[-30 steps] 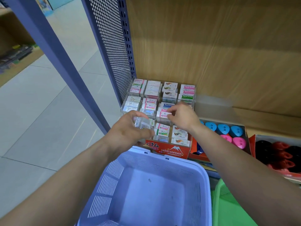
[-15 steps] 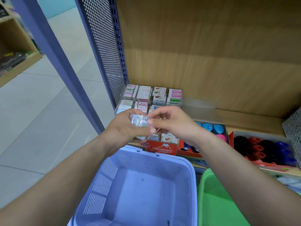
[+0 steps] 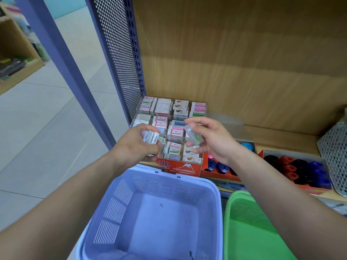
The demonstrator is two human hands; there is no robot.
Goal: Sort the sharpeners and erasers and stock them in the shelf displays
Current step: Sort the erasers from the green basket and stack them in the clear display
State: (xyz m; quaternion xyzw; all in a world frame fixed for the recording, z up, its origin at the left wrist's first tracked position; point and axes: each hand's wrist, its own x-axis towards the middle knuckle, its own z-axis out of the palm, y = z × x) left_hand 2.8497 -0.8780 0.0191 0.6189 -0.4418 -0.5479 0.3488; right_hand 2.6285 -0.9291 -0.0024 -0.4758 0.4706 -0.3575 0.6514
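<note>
A clear eraser display (image 3: 195, 168) with a red "Hard Eraser" front stands on the wooden shelf, its compartments filled with wrapped erasers. My left hand (image 3: 138, 145) hovers over its left side and grips a small stack of wrapped erasers (image 3: 150, 136). My right hand (image 3: 210, 139) is above the display's right side and pinches a single wrapped eraser (image 3: 194, 135) between thumb and fingers. To the right sit two red trays of sharpeners, one (image 3: 219, 170) partly hidden by my right arm, the other (image 3: 300, 170) with black, red and blue ones.
A purple basket (image 3: 214, 192) sits just below my hands, and a green basket (image 3: 244, 199) is beside it on the right. A perforated blue panel (image 3: 120, 53) bounds the shelf on the left. A grey mesh bin (image 3: 334, 154) stands at the far right.
My right hand has taken one eraser from the stack in my left hand and drawn it away to the right. The two hands, together half a second ago, are now apart.
</note>
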